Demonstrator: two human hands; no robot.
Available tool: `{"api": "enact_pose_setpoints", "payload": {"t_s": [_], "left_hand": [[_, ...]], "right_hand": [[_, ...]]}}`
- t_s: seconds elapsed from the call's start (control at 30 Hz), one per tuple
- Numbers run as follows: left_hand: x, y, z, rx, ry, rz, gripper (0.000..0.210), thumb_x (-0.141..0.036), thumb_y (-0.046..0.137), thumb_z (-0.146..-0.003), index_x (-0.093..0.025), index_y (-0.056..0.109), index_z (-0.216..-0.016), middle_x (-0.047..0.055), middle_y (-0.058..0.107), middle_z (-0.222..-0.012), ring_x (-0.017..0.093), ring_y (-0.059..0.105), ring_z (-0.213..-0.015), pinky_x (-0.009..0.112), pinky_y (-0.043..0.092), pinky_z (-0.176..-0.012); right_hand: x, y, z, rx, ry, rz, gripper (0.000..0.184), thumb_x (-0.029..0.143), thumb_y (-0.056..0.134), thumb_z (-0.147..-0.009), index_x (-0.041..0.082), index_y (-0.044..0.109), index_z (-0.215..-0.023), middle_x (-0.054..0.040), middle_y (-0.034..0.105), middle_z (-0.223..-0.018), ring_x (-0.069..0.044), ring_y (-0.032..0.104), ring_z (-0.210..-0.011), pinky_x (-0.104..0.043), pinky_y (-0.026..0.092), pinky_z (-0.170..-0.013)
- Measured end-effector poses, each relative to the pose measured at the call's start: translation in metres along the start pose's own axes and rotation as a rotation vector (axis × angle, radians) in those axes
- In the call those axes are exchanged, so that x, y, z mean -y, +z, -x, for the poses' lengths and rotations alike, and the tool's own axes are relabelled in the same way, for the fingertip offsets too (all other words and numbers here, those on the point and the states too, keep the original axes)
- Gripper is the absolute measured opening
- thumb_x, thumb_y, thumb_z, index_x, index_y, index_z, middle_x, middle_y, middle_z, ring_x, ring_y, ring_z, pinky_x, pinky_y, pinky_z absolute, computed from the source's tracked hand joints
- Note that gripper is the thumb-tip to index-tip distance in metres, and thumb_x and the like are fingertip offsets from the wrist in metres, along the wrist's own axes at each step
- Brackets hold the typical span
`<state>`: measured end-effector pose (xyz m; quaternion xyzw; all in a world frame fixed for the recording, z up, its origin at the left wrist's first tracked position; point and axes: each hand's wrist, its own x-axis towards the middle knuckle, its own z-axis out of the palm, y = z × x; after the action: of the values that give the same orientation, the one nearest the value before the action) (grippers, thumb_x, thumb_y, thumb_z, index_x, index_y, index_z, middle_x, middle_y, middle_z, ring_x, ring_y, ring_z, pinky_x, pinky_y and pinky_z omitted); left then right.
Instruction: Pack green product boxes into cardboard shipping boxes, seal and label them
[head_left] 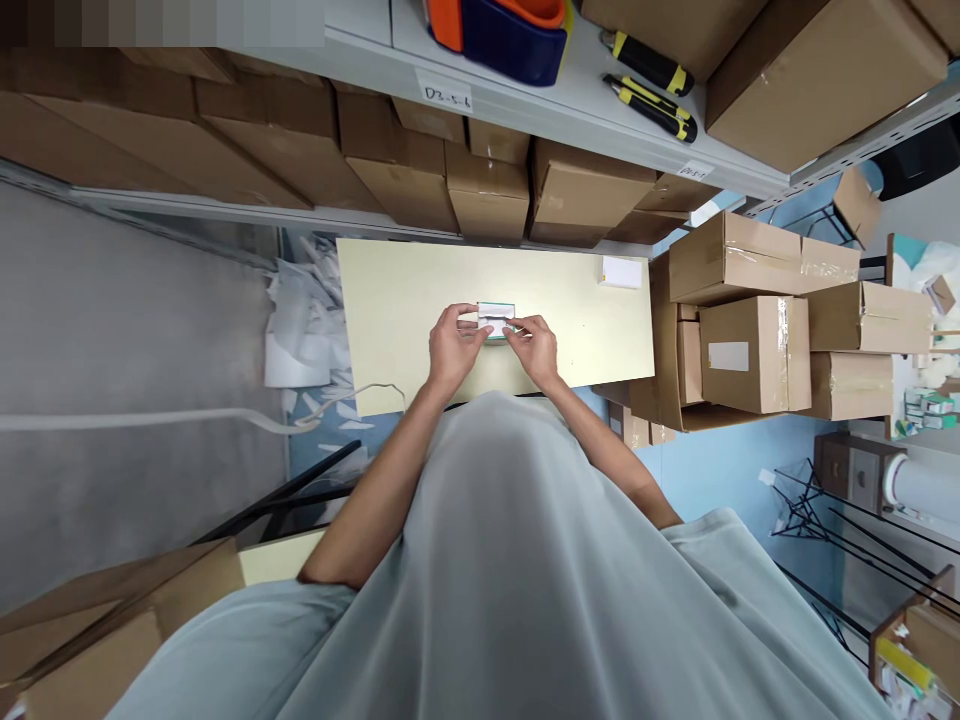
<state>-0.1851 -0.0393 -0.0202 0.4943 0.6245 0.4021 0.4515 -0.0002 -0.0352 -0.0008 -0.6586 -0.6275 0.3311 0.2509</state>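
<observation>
Small box (496,312) is being pinched at its sides by half-curled left hand (453,352) and right hand (535,352), probably light, kinda crushable card.

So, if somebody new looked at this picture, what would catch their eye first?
Probably the small white-and-green box at the centre, held between the left hand and right hand over the pale yellow table. Next, perhaps, the bright orange and dark-blue object on the shelf at the top, with two yellow-and-black cutters to its right.
</observation>
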Motion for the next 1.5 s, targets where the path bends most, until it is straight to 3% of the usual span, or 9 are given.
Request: {"api": "enact_pose_setpoints", "payload": {"t_s": [0.2,0.37,0.5,0.67,0.87,1.0,1.13,1.33,1.5], "left_hand": [[0.002,-0.006,0.010,0.007,0.106,-0.016,0.033,-0.040,0.076,-0.096,-0.026,0.074,-0.125,0.008,0.074,-0.134,0.024,0.080,-0.105,0.042,0.071,-0.097],[0.007,-0.014,0.010,0.047,0.182,-0.004,0.036,-0.048,0.071,-0.102,-0.024,0.081,-0.126,0.011,0.075,-0.135,0.024,0.079,-0.110,0.043,0.070,-0.104],[0.010,-0.015,0.008,0.054,0.168,0.021,0.040,-0.052,0.070,-0.103,-0.024,0.083,-0.127,0.012,0.076,-0.138,0.026,0.078,-0.118,0.043,0.071,-0.101],[0.010,-0.014,0.009,0.038,0.169,0.018,0.034,-0.043,0.069,-0.102,-0.024,0.084,-0.124,0.011,0.076,-0.135,0.027,0.079,-0.121,0.043,0.071,-0.102],[0.004,-0.009,0.012,0.004,0.074,0.046,0.043,-0.032,0.077,-0.095,-0.024,0.072,-0.136,0.009,0.076,-0.138,0.024,0.082,-0.112,0.044,0.071,-0.103],[0.003,-0.004,0.013,-0.037,0.033,0.075,0.030,-0.031,0.077,-0.094,-0.022,0.073,-0.123,0.010,0.076,-0.136,0.025,0.080,-0.118,0.045,0.072,-0.101],[0.003,-0.004,0.014,-0.026,0.093,0.042,0.018,-0.034,0.073,-0.097,-0.023,0.081,-0.109,0.011,0.073,-0.140,0.026,0.077,-0.126,0.043,0.073,-0.100],[0.002,0.002,0.016,-0.080,0.062,0.026,0.014,-0.031,0.077,-0.095,-0.023,0.081,-0.106,0.010,0.075,-0.130,0.027,0.078,-0.119,0.043,0.073,-0.098],[0.000,0.009,0.021,-0.115,0.028,0.016,0.022,-0.029,0.078,-0.095,-0.023,0.074,-0.116,0.009,0.075,-0.127,0.024,0.079,-0.108,0.041,0.073,-0.094]], "right_hand": [[-0.001,-0.004,-0.005,-0.034,0.070,-0.182,0.037,0.053,0.071,-0.108,0.022,0.086,-0.098,-0.0069,0.082,-0.107,-0.020,0.079,-0.099,-0.031,0.063,-0.097],[0.001,-0.003,-0.012,-0.015,0.154,-0.173,0.029,0.049,0.079,-0.101,0.023,0.083,-0.089,-0.0055,0.082,-0.104,-0.020,0.078,-0.094,-0.031,0.061,-0.094],[0.003,-0.002,-0.016,0.000,0.200,-0.180,0.027,0.047,0.079,-0.099,0.023,0.081,-0.087,-0.0051,0.083,-0.102,-0.021,0.077,-0.095,-0.030,0.060,-0.093],[0.002,0.000,-0.017,0.030,0.248,-0.240,0.023,0.044,0.080,-0.095,0.022,0.079,-0.086,-0.0037,0.083,-0.098,-0.020,0.076,-0.090,-0.029,0.059,-0.088],[0.003,0.000,-0.016,0.004,0.196,-0.277,0.029,0.050,0.078,-0.097,0.023,0.080,-0.089,-0.0042,0.083,-0.099,-0.021,0.076,-0.095,-0.031,0.060,-0.095],[0.004,-0.002,-0.018,0.018,0.160,-0.316,0.031,0.052,0.073,-0.101,0.022,0.080,-0.095,-0.0048,0.084,-0.102,-0.021,0.077,-0.098,-0.032,0.060,-0.097],[0.007,-0.004,-0.021,0.011,0.181,-0.260,0.022,0.043,0.075,-0.099,0.022,0.080,-0.092,-0.0046,0.084,-0.102,-0.020,0.076,-0.097,-0.031,0.060,-0.098],[0.016,-0.007,-0.023,0.028,0.214,-0.134,0.015,0.034,0.078,-0.096,0.023,0.076,-0.086,-0.0030,0.084,-0.097,-0.020,0.076,-0.091,-0.031,0.060,-0.092],[0.022,-0.014,-0.024,0.090,0.196,0.002,0.014,0.033,0.077,-0.096,0.025,0.072,-0.085,0.0008,0.080,-0.088,-0.019,0.075,-0.089,-0.029,0.057,-0.086]]}}
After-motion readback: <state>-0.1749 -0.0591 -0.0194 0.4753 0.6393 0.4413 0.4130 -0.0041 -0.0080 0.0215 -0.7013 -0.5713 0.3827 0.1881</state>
